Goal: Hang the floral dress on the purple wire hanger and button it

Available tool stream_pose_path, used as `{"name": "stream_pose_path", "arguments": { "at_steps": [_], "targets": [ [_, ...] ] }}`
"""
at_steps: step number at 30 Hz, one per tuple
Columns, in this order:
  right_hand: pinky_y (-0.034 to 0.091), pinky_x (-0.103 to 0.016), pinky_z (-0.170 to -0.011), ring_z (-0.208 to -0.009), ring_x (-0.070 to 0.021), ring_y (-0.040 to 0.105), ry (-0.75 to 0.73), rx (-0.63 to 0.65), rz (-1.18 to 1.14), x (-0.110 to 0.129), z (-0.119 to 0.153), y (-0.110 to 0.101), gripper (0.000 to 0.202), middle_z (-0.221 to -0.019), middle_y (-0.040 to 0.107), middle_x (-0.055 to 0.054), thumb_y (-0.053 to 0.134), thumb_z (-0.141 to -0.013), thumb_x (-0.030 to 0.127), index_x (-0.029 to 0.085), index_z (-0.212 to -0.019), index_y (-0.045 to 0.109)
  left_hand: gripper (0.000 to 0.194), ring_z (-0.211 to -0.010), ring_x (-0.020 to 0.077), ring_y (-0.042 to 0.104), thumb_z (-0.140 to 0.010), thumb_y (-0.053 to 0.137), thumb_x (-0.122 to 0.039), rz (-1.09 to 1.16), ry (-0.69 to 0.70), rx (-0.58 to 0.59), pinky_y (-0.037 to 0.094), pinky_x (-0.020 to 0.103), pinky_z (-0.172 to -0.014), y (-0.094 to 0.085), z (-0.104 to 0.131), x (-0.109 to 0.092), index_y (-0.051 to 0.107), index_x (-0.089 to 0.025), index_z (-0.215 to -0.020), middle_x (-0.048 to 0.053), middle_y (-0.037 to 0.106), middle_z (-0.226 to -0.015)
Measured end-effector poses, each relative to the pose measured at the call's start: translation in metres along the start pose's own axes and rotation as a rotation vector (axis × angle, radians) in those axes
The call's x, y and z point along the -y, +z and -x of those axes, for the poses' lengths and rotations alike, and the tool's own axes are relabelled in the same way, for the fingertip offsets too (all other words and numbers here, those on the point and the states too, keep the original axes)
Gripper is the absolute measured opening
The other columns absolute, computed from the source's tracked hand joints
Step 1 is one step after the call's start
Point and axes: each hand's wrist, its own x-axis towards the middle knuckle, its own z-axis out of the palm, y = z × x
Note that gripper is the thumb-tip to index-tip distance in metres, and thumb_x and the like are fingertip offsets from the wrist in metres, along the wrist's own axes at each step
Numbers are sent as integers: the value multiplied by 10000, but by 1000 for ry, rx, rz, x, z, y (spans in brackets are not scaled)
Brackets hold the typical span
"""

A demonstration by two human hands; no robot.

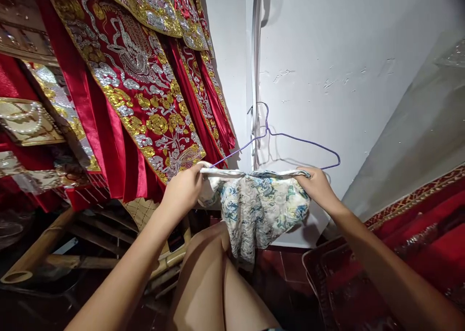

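Note:
A patterned garment in white, blue and yellow-green hangs stretched between my two hands above my knees. My left hand is closed on the left end of its top edge, and my right hand grips the right end. A thin purple wire hanger rises behind the top edge, its hook near a white vertical strip on the wall. The hanger's lower part is hidden by the cloth and my hands.
Red costumes with gold and silver embroidery hang at the left. Bamboo poles stand below them, near a dark phone. A white wall is ahead. Red fabric lies at the right.

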Motion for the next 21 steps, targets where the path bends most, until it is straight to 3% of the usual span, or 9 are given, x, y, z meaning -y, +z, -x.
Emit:
{"name": "stream_pose_path", "arguments": {
  "at_steps": [4,6,8,10,13,14,16,18,21],
  "targets": [
    [389,-260,-558,-632,-176,548,6,121,-60,13,12,5,219,-632,612,-13,558,-803,307,183,-662,670,339,-903,266,685,-943,441,-229,265,201,-135,479,327,-813,0,-24,-13,654,-210,-1207,86,744,-1036],
    [469,-279,-617,-750,-217,636,-15,234,-120,18,20,5,211,-780,713,-42,570,-777,241,188,-826,769,382,-905,226,668,-908,465,-154,379,287,-170,475,314,-849,9,-33,-16,620,-207,-1253,76,727,-1095],
    [517,-306,-672,-861,-243,669,-43,254,-171,21,27,0,374,-964,758,-70,607,-756,206,205,-1086,782,458,-909,206,651,-888,455,-100,441,323,-245,470,313,-863,20,-40,-15,575,-203,-1318,82,710,-1130],
    [518,-304,-633,-798,-222,665,-59,94,-210,20,31,-10,597,-988,764,-84,646,-757,208,218,-1353,654,465,-934,206,638,-891,435,-84,460,345,-308,466,317,-875,30,-41,-12,579,-196,-1319,87,705,-1126],
    [449,-275,-512,-577,-172,578,-38,-233,-167,14,24,-27,936,-787,738,-46,695,-730,198,192,-1589,322,400,-932,217,630,-899,427,-98,437,360,-291,463,319,-870,36,-39,-10,645,-185,-1224,80,714,-1049],
    [434,-274,-497,-539,-165,555,-9,-281,-102,12,18,-32,969,-730,719,-31,707,-718,196,171,-1596,297,382,-908,217,631,-904,429,-108,432,350,-274,464,318,-859,36,-37,-10,658,-184,-1199,75,718,-1012],
    [445,-284,-511,-541,-173,572,54,-238,51,9,3,-44,842,-704,716,-40,731,-703,216,135,-1504,482,357,-889,221,632,-911,431,-126,428,333,-253,465,319,-847,32,-36,-11,670,-183,-1171,74,723,-981],
    [486,-301,-566,-628,-207,644,80,-70,120,12,-11,-56,511,-764,751,-88,747,-718,263,125,-1209,742,343,-924,228,633,-913,427,-130,413,324,-271,462,325,-860,27,-37,-7,673,-185,-1145,77,721,-1001],
    [507,-314,-599,-704,-235,705,125,239,1,27,-23,-77,253,-837,775,-161,774,-745,319,106,-873,816,321,-974,231,642,-929,440,-173,445,269,-355,467,330,-878,18,-43,4,632,-186,-1186,82,711,-1058]
  ]
}}
